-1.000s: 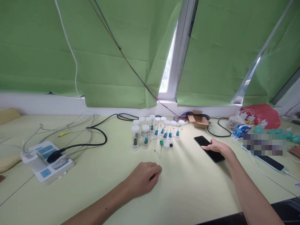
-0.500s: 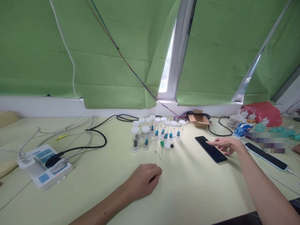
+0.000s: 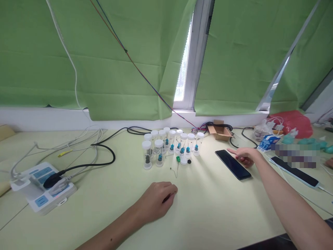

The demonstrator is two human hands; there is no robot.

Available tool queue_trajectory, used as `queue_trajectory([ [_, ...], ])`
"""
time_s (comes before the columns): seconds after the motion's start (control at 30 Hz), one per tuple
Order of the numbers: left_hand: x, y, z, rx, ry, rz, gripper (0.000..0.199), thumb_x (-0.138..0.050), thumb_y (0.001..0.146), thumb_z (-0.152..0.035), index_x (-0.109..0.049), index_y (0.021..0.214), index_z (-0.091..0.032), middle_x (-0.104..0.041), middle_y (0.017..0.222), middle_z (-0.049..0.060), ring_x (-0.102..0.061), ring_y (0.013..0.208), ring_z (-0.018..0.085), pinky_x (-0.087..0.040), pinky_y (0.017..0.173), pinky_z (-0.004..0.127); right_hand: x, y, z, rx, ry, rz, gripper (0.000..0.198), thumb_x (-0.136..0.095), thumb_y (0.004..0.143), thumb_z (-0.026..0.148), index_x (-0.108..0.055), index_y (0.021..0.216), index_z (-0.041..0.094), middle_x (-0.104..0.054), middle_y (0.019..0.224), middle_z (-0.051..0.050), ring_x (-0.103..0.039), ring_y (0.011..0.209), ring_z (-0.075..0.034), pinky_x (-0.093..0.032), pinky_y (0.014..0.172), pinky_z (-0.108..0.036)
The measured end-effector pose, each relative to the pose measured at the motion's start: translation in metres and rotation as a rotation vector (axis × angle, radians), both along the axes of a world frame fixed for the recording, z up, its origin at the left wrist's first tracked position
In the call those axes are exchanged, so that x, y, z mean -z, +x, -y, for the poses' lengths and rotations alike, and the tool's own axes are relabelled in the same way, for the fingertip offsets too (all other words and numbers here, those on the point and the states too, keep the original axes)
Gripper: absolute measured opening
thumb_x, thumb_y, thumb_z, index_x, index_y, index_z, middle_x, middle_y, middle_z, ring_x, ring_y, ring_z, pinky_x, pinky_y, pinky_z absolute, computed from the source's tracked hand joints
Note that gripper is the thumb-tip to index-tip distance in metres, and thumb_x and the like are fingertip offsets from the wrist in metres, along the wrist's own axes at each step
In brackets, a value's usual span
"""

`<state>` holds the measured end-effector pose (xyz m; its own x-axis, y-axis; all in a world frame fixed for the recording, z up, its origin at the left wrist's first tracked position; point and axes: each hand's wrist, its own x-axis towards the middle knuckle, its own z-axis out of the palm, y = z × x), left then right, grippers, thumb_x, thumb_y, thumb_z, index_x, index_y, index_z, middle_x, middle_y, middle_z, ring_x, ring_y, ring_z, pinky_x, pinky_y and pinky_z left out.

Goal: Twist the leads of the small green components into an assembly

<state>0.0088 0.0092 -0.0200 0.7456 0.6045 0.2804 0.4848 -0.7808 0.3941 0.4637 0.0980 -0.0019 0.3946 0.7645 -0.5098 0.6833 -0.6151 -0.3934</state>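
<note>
Pale green laminate covers the counter (image 3: pixel 213 208), and on it the person's right hand (image 3: pixel 246 155) reaches out at about two o'clock, index finger extended along the far edge of a black smartphone (image 3: pixel 233 164), the other fingers curled under; whether the fingertip touches the dark screen I cannot tell, and it grips nothing. The left hand (image 3: pixel 156 201) rests near six o'clock as a loose fist, fingers folded in, with something thin and dark possibly pinched inside, too small to make out. At twelve o'clock from it stands a cluster of clear vials with white caps (image 3: pixel 171 146), most holding small blue parts, and just before them lie a green-headed pin (image 3: pixel 178 159) and a loose white cap (image 3: pixel 184 161). My guess is the phone is being woken or tapped; that calls for a light press on the glass. At nine o'clock a white power strip (image 3: pixel 41 185) has blue labels, unreadable; a blue-and-white carton (image 3: pixel 265 143) at two o'clock carries print too small to read.
</note>
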Motion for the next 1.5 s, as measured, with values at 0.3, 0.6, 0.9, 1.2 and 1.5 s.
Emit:
queue_trajectory([
  [0.3,-0.001,0.000,0.000,0.003,0.009,0.014,0.023,-0.039,0.092,-0.017,-0.059,0.082,-0.021,-0.057,0.067,0.001,-0.051,0.057,0.014,-0.034,0.054,0.026,-0.002,0.001,0.005,0.145,-0.145,-0.136,0.063,-0.042,0.082,0.076,-0.023,0.057,0.022,-0.015,0.050,0.008,-0.016,0.040,-0.007,-0.028,0.037,-0.021],
  [0.6,-0.005,0.001,0.002,-0.002,-0.007,0.023,0.026,-0.038,0.093,-0.018,-0.060,0.081,-0.021,-0.056,0.066,0.001,-0.050,0.056,0.014,-0.034,0.053,0.026,-0.011,-0.006,0.014,0.175,-0.090,-0.195,0.061,-0.053,0.083,0.069,-0.026,0.057,0.020,-0.019,0.049,0.008,-0.014,0.042,-0.005,-0.022,0.037,-0.017],
  [0.9,-0.005,0.002,0.002,-0.001,-0.012,0.050,0.027,-0.037,0.094,-0.019,-0.060,0.079,-0.021,-0.056,0.066,0.001,-0.051,0.056,0.014,-0.035,0.053,0.026,-0.013,-0.009,0.016,0.111,-0.094,-0.189,0.061,-0.054,0.080,0.071,-0.028,0.058,0.020,-0.017,0.049,0.009,-0.015,0.041,-0.004,-0.021,0.037,-0.017],
  [1.2,-0.004,0.001,0.002,-0.001,-0.004,0.030,0.025,-0.038,0.094,-0.019,-0.059,0.082,-0.021,-0.057,0.067,0.001,-0.051,0.057,0.014,-0.034,0.054,0.025,-0.012,0.008,0.026,-0.032,-0.015,-0.248,0.055,-0.070,0.074,0.062,-0.034,0.068,0.021,-0.029,0.058,0.007,-0.022,0.052,-0.007,-0.036,0.048,-0.019],
  [1.5,-0.006,0.002,0.001,-0.006,-0.007,0.030,0.027,-0.037,0.095,-0.020,-0.062,0.084,-0.021,-0.058,0.068,0.002,-0.053,0.058,0.015,-0.036,0.054,0.026,-0.012,0.016,0.028,-0.057,-0.010,-0.283,0.049,-0.080,0.069,0.052,-0.042,0.073,0.021,-0.032,0.060,0.007,-0.027,0.055,-0.007,-0.035,0.052,-0.019],
])
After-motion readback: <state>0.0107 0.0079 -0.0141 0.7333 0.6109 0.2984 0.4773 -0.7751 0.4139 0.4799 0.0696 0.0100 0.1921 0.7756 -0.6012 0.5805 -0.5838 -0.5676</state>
